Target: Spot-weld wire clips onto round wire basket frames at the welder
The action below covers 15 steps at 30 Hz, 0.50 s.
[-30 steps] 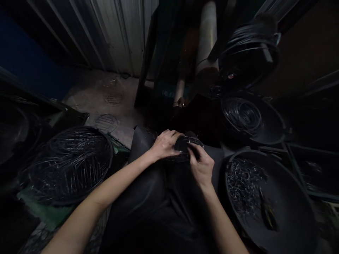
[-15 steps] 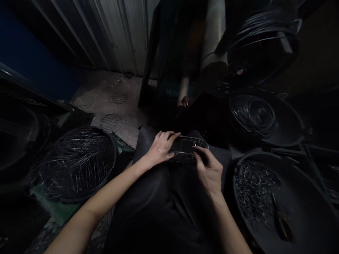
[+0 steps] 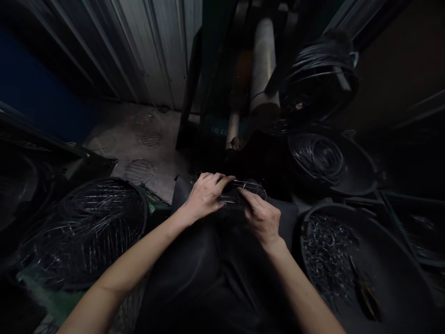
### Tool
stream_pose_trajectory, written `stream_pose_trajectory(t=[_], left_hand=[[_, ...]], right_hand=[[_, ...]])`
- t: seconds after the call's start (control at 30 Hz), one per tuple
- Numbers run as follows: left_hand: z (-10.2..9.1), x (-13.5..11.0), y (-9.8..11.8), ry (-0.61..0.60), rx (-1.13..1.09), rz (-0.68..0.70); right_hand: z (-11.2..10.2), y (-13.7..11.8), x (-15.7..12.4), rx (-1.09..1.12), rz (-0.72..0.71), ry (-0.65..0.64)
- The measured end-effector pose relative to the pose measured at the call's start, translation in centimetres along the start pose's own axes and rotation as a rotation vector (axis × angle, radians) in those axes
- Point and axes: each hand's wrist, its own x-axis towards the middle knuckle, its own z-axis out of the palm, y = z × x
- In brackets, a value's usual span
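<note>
Over my lap, which dark cloth [image 3: 205, 260] covers, a small wire frame [image 3: 231, 201] with thin curved metal rods is held between both hands. My left hand [image 3: 206, 195] grips its left end, the thumb below and the fingers over the top. My right hand [image 3: 262, 218] is closed at its right part, the fingertips pinched near a short crosspiece. Whether a separate small piece sits in those fingertips is too dark to tell. The rounded right end of the frame shows beyond the right fingers.
At my left, a round tub [image 3: 144, 208] is heaped with wire racks [image 3: 100, 227]. On the right, a black basin [image 3: 392, 260] holds small curved wire pieces [image 3: 327, 255] and pliers [image 3: 366, 297]. Behind it lies coiled wire [image 3: 318, 157]. A machine with a pale cylinder [image 3: 264, 65] stands ahead.
My right hand has shifted left along the wire frame, closer to my left hand. The left hand keeps its hold. The whole view has turned slightly.
</note>
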Motion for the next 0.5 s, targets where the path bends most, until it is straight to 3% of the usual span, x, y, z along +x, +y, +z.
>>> stream_pose_trajectory(t=[0.1, 0.4, 0.5], left_hand=[[-0.8, 0.4, -0.4, 0.025, -0.004, 0.013], [-1.6, 1.1, -2.3, 0.1, 0.003, 0.012], [-1.7, 1.4, -2.8, 0.124, 0.004, 0.005]], right_hand=[[0.0, 0.4, 1.0, -0.153, -0.147, 0.004], [-0.1, 1.2, 3.6, -0.145, -0.343, -0.106], [-0.1, 1.6, 4.1, -0.15, -0.417, -0.079]])
